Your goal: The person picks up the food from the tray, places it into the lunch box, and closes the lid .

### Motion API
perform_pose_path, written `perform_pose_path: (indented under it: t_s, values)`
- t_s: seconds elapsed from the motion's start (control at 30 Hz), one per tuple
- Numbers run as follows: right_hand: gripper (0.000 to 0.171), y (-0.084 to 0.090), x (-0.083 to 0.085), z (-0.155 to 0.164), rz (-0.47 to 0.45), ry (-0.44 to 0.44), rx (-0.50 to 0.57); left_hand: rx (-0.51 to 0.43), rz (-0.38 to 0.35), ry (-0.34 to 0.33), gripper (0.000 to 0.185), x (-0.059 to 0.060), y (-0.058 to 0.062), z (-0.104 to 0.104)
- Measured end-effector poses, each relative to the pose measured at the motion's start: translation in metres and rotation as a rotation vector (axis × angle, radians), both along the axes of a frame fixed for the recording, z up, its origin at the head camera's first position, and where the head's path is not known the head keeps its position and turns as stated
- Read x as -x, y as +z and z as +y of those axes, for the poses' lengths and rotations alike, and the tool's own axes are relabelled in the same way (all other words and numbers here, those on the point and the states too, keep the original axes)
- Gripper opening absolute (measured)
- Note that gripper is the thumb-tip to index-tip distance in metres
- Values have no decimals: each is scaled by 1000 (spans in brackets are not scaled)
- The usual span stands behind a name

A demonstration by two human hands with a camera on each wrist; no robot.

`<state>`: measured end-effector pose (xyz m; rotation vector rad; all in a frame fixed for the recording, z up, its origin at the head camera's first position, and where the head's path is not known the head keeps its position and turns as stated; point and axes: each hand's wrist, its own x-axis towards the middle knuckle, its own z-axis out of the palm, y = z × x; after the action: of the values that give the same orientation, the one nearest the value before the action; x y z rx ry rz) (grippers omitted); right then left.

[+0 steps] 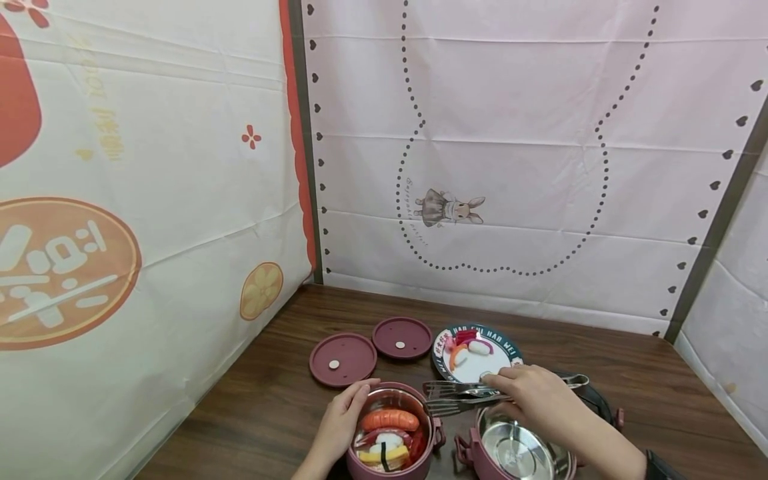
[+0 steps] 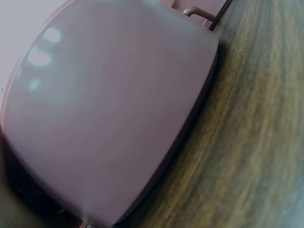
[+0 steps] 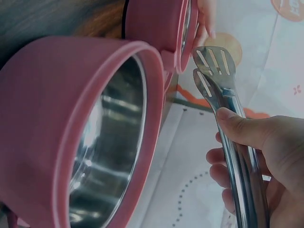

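At the near edge of the bench [image 1: 240, 433], the left pot [image 1: 393, 474] holds toy food: an orange piece [image 1: 390, 420], a yellow slab [image 1: 397, 455] with a dark band, and some white and red pieces. The right pot [image 1: 516, 453], just beside it, shows only bare steel inside. The work looks partway along: 1 of these 2 pots is stocked and the other is not.

The left hand [image 1: 342, 421] lies along the left pot's left side, fingers bent round the rim; how firmly they press, I cannot tell. The right hand [image 1: 534, 395] hangs over the right pot's far rim, pinching metal tongs [image 3: 242, 175] between thumb and fingers. The tongs run through the right hand, their 2 slotted heads reaching toward the left pot's right rim, slightly apart and with nothing between them.

Past the tongs, a plate [image 1: 474, 369] bears a few red, orange and white morsels [image 1: 465, 338], which seem to be what is left. Left of the plate, toward the bench's far left corner, 2 maroon lids [image 1: 354, 357] lie flat, off the pots.
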<state>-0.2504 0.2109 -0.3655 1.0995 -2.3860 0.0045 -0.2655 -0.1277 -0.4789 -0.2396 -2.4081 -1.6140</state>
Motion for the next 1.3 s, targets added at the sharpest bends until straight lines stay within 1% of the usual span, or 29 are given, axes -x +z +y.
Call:
perform_pose_path:
  t_s: [0.07, 0.27, 0.5, 0.77, 0.97, 1.2, 1.3]
  values:
    - [37, -2, 2, 5, 6, -28, 5, 2, -2, -3, 37, 0, 0, 0]
    - [35, -5, 7, 20, -39, -114, 21, 12, -6, -3, 35, 1, 1, 1]
    - [37, -11, 11, 38, -40, -182, 57, 23, -4, -2, 36, 1, 2, 2]
    - [39, -18, 14, 54, -120, -279, 91, 21, 4, 8, 33, 1, 2, 2]
    - [39, -24, 14, 65, -131, -302, 107, 28, 10, 16, 33, 2, 1, 2]
    - [42, -29, 13, 72, -161, -334, 131, -5, -9, 12, 32, 2, 0, 0]
    - [42, -31, 13, 73, -175, -343, 144, 7, -3, 9, 33, 3, 0, -2]
